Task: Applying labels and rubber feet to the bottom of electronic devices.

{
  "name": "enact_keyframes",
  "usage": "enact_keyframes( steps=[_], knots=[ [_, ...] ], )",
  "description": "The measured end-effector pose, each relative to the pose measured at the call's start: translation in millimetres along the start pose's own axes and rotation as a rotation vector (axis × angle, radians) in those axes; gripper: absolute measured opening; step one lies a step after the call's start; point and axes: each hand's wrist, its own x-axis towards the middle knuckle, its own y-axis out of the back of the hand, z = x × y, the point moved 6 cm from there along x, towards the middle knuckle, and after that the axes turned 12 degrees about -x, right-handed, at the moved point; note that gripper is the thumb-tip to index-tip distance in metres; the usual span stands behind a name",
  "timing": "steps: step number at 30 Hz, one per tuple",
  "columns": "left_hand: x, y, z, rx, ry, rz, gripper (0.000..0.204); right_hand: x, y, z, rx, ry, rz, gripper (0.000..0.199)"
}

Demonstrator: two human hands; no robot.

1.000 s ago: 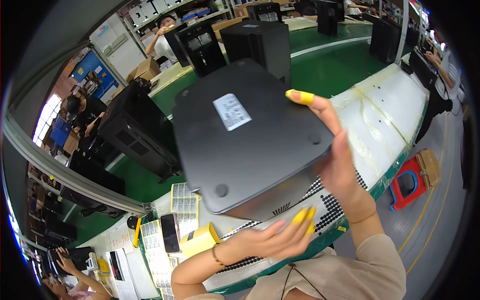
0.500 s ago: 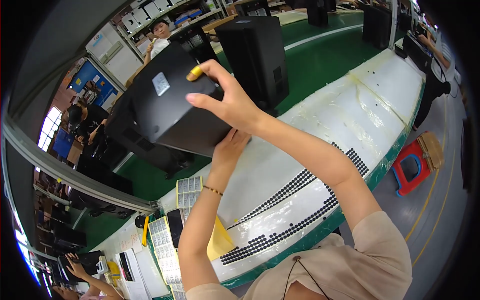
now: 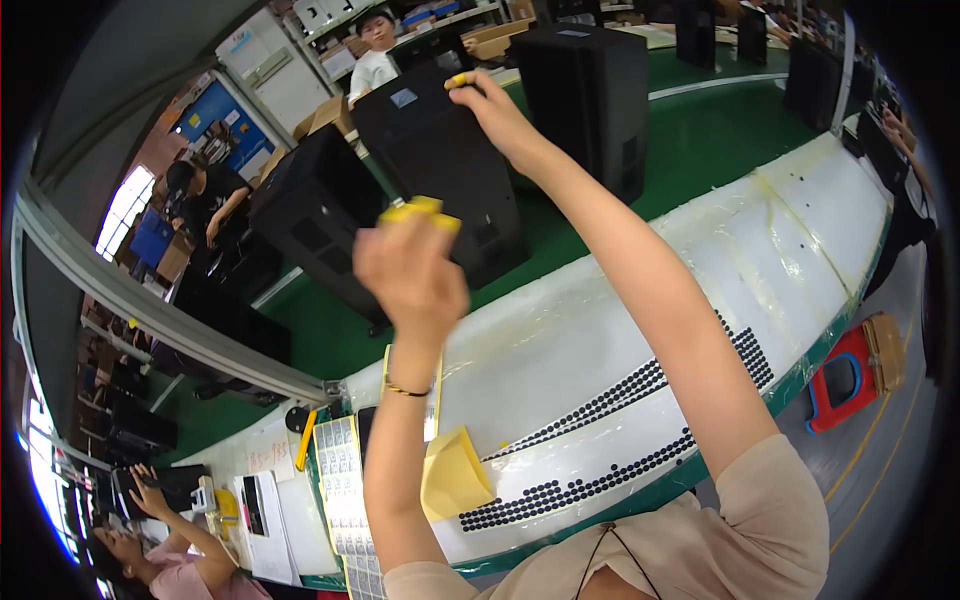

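Observation:
A tall black box-shaped cabinet (image 3: 440, 150) stands upright on the green surface beyond the table, a small silver label (image 3: 403, 97) on its top. Thumb and fingers of my right hand (image 3: 500, 118) close on the cabinet's top right edge; a yellow cover sits on one fingertip. Nearer to me, my left hand (image 3: 412, 275) is raised in front of the cabinet, smeared by motion, with yellow covers on its fingertips. Whether it holds anything is too blurred to see. Below it, a folded yellow paper (image 3: 455, 475) lies beside rows of round black pads (image 3: 560, 492).
More black cabinets (image 3: 320, 205) (image 3: 590, 100) flank this one. Label sheets (image 3: 343, 475) and a yellow-handled tool (image 3: 305, 440) lie at the table's left. A metal frame bar (image 3: 180, 330) runs along the left. Co-workers (image 3: 205, 200) are nearby; a red stool (image 3: 845, 375) stands right.
The cabinet was tilted towards me and now stands upright, farther off. My left hand has left its lower edge and moved up and left. My right hand has moved farther away with the cabinet.

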Motion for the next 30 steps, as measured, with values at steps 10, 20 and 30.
enact_keyframes(
  steps=[10,20,30],
  knots=[
    [-1.9,60.1,-256.0,-0.515,1.298,0.381,0.084,-8.1,6.2,5.3,-0.408,0.137,0.493,0.084],
    [-2.4,43.8,-239.0,-0.768,1.308,0.499,0.06,-235.1,-64.3,72.0,0.345,-1.072,-0.657,0.069],
    [-70.8,132.6,-145.5,-1.343,1.084,0.614,0.031,-278.6,-127.1,81.9,0.778,-1.341,-0.67,0.083]
  ],
)
